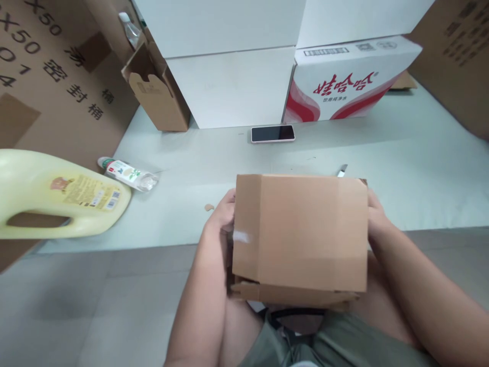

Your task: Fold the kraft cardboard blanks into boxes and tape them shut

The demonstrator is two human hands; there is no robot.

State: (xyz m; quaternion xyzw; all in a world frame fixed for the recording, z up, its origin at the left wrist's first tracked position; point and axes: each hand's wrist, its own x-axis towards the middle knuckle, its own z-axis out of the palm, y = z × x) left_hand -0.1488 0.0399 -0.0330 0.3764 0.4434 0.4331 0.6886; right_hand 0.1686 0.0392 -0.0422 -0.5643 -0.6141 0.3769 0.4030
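Observation:
A brown cardboard box (301,229) is held over my lap, its broad plain face turned up and a loose flap edge along its near side. My left hand (225,210) grips its left side, and my right hand (376,210) grips the right side. Most of the fingers are hidden behind the cardboard. Just beyond the box, a thin pointed blade-like piece (343,170) sticks out, the rest of it covered. A small cardboard scrap (209,207) lies near my left hand.
A phone (272,133) lies before stacked white boxes (237,92), one with red print (340,84). On the left are a yellow jug (118,204), a plastic bottle (130,174) and an upright open carton (164,104). Large cartons (69,30) flank the pale green table (183,173).

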